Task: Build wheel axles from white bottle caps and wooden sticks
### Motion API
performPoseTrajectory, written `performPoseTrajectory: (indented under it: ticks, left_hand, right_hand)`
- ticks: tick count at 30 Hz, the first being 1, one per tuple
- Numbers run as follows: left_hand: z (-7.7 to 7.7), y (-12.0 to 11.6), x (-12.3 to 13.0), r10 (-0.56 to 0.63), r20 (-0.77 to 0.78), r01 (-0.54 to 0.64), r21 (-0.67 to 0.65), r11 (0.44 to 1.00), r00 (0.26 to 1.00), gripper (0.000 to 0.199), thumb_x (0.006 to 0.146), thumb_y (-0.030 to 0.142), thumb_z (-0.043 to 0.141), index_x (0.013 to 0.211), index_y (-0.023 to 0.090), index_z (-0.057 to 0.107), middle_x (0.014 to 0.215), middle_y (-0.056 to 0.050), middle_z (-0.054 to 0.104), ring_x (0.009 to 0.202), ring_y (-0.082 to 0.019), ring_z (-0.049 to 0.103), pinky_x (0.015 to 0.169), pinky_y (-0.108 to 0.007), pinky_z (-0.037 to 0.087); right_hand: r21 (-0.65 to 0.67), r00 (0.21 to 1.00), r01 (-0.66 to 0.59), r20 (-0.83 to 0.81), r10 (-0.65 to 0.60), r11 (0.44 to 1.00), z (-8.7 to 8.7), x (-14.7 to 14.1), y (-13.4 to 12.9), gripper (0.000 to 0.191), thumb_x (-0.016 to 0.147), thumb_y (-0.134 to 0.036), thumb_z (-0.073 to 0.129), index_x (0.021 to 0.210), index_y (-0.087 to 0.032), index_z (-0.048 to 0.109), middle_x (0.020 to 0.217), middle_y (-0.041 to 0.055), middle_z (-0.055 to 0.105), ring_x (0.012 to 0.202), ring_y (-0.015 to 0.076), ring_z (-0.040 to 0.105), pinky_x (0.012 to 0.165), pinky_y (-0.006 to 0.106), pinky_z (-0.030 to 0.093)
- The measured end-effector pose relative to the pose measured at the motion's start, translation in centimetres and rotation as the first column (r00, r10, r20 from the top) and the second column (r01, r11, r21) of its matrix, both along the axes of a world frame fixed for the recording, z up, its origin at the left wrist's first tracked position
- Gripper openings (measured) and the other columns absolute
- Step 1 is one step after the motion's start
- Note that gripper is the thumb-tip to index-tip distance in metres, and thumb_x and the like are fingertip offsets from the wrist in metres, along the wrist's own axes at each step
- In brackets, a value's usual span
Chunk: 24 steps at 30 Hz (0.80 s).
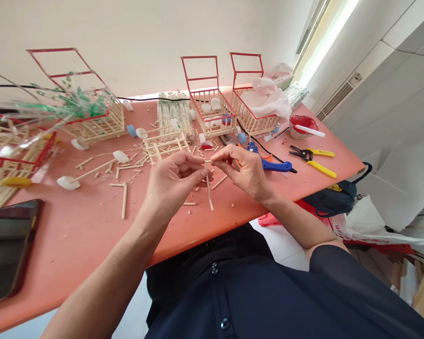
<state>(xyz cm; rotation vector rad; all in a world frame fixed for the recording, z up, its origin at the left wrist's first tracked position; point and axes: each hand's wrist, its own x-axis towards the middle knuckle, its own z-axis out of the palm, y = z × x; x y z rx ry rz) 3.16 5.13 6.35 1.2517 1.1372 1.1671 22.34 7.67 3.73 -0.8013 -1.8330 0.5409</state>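
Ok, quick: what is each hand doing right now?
Left hand: fingers closed, pinching the thin wooden stick near its top.
Right hand: fingers closed on the same stick's top end.

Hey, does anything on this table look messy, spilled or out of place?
Yes: short stick offcuts and crumbs litter the pink table around both hands, and a phone lies at its near left edge.

1. Both bare forearms reach forward over the near edge of the table (74,235), converging toward its middle.
2. Left hand (171,181) is curled, thumb and fingertips pinched together, pointing right.
3. Right hand (245,172) mirrors it, fingers bent, thumb and forefinger pinched, pointing left.
4. The fingertips of both hands nearly meet above the tabletop.
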Motion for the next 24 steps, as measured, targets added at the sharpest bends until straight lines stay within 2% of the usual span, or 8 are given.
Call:
performPoseTrajectory:
  ticks: [15, 24]
  left_hand:
    - [0.12, 0.00, 0.01, 0.000, 0.001, 0.000, -0.016, 1.000, 1.000, 0.032, 0.069, 0.035, 0.092, 0.087, 0.018, 0.071, 0.079, -0.006, 0.081, 0.076, -0.025, 0.082, 0.068, -0.034, 0.069]
    - [0.19, 0.02, 0.07, 0.010, -0.016, -0.011, -0.024, 1.000, 1.000, 0.036, 0.067, 0.038, 0.093, 0.087, 0.019, 0.071, 0.079, -0.005, 0.080, 0.076, -0.025, 0.081, 0.070, -0.036, 0.069]
  right_hand:
    - [0.016, 0.999, -0.025, -0.025, 0.026, 1.000, 0.01, -0.06, -0.01, 0.006, 0.103, -0.020, 0.072, 0.099, -0.018, 0.077, 0.094, 0.0001, 0.079, 0.084, 0.0099, 0.070, 0.074, 0.021, 0.051]
    - [-0.027, 1.000, 0.001, 0.010, -0.001, 1.000, -0.09, 0.00, -0.05, 0.010, 0.104, -0.025, 0.070, 0.100, -0.019, 0.077, 0.094, 0.0013, 0.079, 0.083, 0.0112, 0.069, 0.074, 0.024, 0.051]
